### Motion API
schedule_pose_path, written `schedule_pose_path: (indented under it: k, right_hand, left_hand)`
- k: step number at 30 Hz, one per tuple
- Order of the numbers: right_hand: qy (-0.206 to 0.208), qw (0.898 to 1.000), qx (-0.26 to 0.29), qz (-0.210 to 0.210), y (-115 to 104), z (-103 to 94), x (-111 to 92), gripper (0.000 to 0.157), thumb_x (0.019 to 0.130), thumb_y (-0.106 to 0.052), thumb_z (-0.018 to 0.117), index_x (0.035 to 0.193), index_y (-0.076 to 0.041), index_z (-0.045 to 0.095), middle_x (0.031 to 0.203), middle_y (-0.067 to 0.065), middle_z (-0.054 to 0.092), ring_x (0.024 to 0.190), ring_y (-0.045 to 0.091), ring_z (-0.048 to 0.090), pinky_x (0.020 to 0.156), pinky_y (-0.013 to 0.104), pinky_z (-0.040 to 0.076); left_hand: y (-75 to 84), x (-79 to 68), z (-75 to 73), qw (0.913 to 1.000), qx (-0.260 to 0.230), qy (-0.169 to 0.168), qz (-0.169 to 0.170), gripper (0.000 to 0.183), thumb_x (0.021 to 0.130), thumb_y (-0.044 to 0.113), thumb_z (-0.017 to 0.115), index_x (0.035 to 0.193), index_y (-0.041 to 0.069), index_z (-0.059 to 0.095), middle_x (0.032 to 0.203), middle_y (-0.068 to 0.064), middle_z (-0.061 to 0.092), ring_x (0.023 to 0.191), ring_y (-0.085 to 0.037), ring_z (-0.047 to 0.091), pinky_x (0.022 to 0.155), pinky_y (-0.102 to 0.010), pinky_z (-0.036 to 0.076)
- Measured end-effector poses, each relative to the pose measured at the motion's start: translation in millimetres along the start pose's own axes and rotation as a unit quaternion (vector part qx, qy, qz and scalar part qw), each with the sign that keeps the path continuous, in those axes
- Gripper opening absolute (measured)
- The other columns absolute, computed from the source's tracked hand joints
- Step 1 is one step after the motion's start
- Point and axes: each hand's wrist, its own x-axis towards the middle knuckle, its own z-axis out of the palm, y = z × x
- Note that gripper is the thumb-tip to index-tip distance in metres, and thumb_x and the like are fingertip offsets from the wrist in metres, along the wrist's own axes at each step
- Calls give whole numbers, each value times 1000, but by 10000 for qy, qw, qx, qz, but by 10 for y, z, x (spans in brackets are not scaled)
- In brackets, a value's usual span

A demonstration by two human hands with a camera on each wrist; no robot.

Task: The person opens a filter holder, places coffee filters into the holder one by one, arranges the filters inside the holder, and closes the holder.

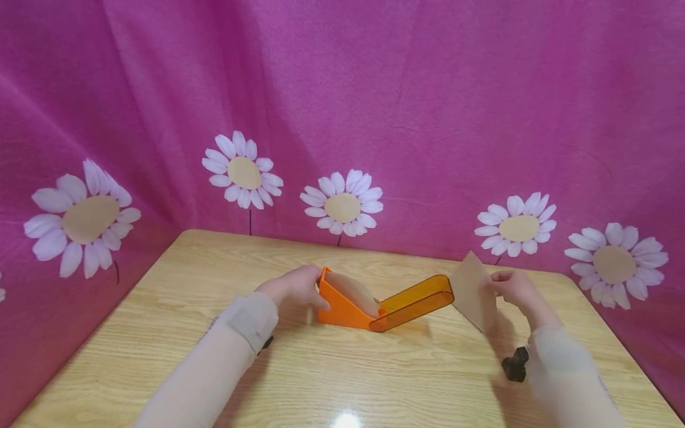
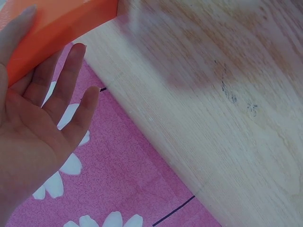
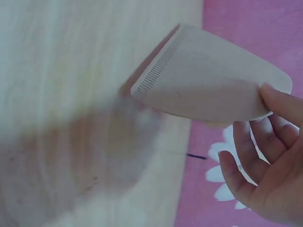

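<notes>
An orange filter holder (image 1: 342,308) stands on the table with its see-through amber lid (image 1: 417,303) swung out to the right. Brown paper (image 1: 350,290) shows inside the holder. My left hand (image 1: 294,288) grips the holder's left end, thumb on the near side; in the left wrist view, some fingers of that hand (image 2: 35,127) spread off the orange wall (image 2: 71,23). To the right of the lid, a brown paper coffee filter (image 1: 473,291) is pinched between thumb and fingers of my right hand (image 1: 519,291). The right wrist view shows the filter's crimped seam (image 3: 154,75).
The wooden table (image 1: 321,380) has rounded far corners. Behind it hangs a magenta cloth (image 1: 374,89) printed with white daisies, close beyond both hands. A black wrist mount (image 1: 515,364) sits beneath the right wrist.
</notes>
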Motion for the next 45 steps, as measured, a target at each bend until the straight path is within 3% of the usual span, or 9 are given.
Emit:
schedule_pose_path:
  k: [4, 10, 19, 26, 34, 41, 45]
  right_hand:
    - [116, 9996, -72, -235, -114, -64, -1, 33, 88, -13, 60, 102, 16, 57, 75, -5, 62, 71, 7, 50, 64, 26, 43]
    - [458, 9971, -450, -404, -287, -136, -1, 36, 89, -24, 62, 102, 10, 62, 90, 12, 68, 84, 16, 54, 70, 30, 41]
    - [925, 9906, -404, -928, -537, -191, -50, 34, 90, -24, 61, 103, 7, 63, 100, 23, 67, 78, -4, 49, 67, 24, 43]
    - [981, 9875, 103, -1230, -809, -220, -134, 33, 90, -21, 62, 106, 8, 62, 93, 10, 69, 73, -14, 51, 64, 15, 50]
    - [1204, 9784, 138, -1672, -1124, -207, -247, 28, 88, -22, 65, 99, 4, 65, 74, -22, 59, 73, -10, 52, 66, 12, 43]
    - [1020, 9772, 365, -1826, -1365, -149, -309, 31, 88, -24, 65, 104, 3, 65, 80, -23, 62, 78, -12, 56, 73, 12, 43]
    - [915, 9771, 362, -1885, -1476, -94, -333, 28, 88, -21, 65, 102, 3, 66, 85, -10, 68, 76, -9, 58, 74, 14, 44]
  left_hand:
    - [-1, -10, -2, 10000, -46, -18, -32, 34, 77, 12, 76, 108, 13, 61, 95, 4, 64, 87, -17, 55, 96, -38, 45]
    - [11, -20, -6, 9999, -94, -28, -57, 34, 77, 12, 75, 108, 12, 61, 95, 3, 63, 88, -17, 55, 96, -38, 44]
    - [5, -2, -5, 10000, -10, 13, -32, 34, 76, 12, 76, 107, 11, 62, 94, 3, 64, 85, -16, 55, 95, -36, 46]
    - [-2, 10, -5, 10000, 35, -6, -28, 34, 75, 13, 77, 105, 10, 62, 92, 2, 64, 83, -17, 55, 92, -35, 46]
    - [-1, 33, -4, 9998, 169, 30, 105, 32, 74, 13, 79, 102, 8, 64, 91, 1, 64, 81, -15, 54, 88, -31, 46]
    - [8, 21, -7, 9999, 91, 57, 73, 31, 73, 12, 79, 100, 7, 64, 89, 1, 64, 80, -14, 54, 88, -30, 46]
    - [9, 17, -7, 9999, 96, 52, 70, 31, 73, 12, 79, 100, 7, 64, 89, 1, 64, 80, -14, 54, 88, -31, 46]
